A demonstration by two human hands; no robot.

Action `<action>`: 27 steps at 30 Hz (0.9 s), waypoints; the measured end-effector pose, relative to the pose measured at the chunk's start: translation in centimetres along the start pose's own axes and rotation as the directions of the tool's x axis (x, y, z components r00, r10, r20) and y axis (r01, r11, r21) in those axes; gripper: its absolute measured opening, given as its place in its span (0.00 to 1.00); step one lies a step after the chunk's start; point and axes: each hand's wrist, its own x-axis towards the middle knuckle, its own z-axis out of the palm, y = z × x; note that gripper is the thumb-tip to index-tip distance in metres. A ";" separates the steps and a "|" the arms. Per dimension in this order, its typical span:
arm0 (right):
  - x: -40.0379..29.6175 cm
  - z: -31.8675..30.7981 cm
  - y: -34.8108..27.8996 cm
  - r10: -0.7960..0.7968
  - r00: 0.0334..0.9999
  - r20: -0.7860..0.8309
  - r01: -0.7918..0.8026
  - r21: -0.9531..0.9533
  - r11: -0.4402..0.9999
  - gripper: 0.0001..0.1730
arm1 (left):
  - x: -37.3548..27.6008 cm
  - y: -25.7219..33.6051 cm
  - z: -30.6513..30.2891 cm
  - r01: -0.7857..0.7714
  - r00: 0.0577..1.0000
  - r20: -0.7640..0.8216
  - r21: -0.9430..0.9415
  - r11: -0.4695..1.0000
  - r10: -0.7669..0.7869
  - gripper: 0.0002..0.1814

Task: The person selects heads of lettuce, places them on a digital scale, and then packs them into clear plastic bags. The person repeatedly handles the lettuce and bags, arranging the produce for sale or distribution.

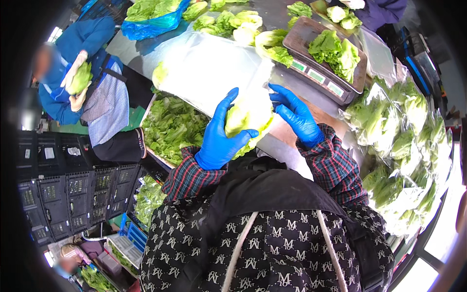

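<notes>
In a blue glove, my left hand [223, 133] grips a head of pale green lettuce [243, 122] from its left side, thumb across the leafy end near me. My right hand [297, 115], gloved the same way, is at the lettuce's right side with fingers bent and spread. Strong glare whitens the lettuce's far part, so I cannot tell whether the right fingertips pinch any plastic film there. Beyond both hands lies a stack of clear plastic bags [208, 69], also partly washed out by light.
A weighing scale [323, 78] bearing lettuce stands at the far right. Bagged lettuces [405, 146] are heaped on the right. Loose lettuce fills a crate [171, 126] at left. A co-worker [87, 80] holds lettuce beside stacked black crates [76, 189]; another person's purple sleeve [381, 12] shows at the top right.
</notes>
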 end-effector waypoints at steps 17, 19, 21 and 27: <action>-2.9 -0.1 -1.2 -0.084 0.974 -0.210 0.092 0.028 0.995 0.33 | 3.9 -0.6 3.6 -0.361 0.915 0.058 0.559 0.747 0.399 0.16; -2.7 0.0 -1.3 -0.111 0.970 -0.215 0.114 0.001 0.993 0.33 | 3.9 -0.7 3.6 -0.405 0.877 0.071 0.638 0.655 0.474 0.14; -2.6 0.0 -1.2 -0.117 0.969 -0.218 0.118 -0.009 0.993 0.32 | 3.8 -1.1 3.8 -0.407 0.870 0.055 0.641 0.651 0.491 0.13; -2.2 -0.1 -1.3 -0.023 0.969 -0.248 0.059 0.141 0.988 0.28 | 3.8 -0.6 3.6 -0.569 0.705 0.194 0.730 0.380 0.683 0.13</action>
